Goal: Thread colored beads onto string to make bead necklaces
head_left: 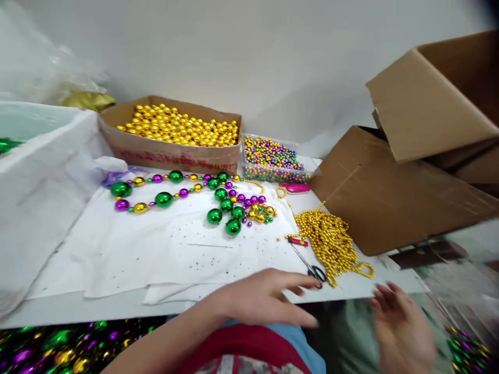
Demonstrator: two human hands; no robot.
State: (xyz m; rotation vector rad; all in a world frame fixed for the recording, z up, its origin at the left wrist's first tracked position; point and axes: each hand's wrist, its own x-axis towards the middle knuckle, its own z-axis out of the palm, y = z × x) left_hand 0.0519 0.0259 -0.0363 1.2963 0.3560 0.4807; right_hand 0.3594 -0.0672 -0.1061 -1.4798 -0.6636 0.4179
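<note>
My left hand (268, 298) reaches over the table's front edge, fingers apart, with nothing in it. Just beyond its fingertips lie scissors with black handles (318, 272) and a small red object (298, 242), perhaps a lighter. My right hand (405, 327) is off the table's edge at the right, slightly blurred, fingers loosely bent and palm bare. Between the hands and the brown carton is a heap of gold bead strands (327, 236). On the white cloth (156, 249) rest a strand of green, purple and gold beads (163, 199) and loose green beads (226, 205).
A carton of gold beads (175, 153) and a clear box of small mixed beads (273, 161) stand along the wall. Brown cartons (390, 192) lean at the right. A white-covered bin (47, 182) is at the left. A pink item (298, 188) lies near the clear box.
</note>
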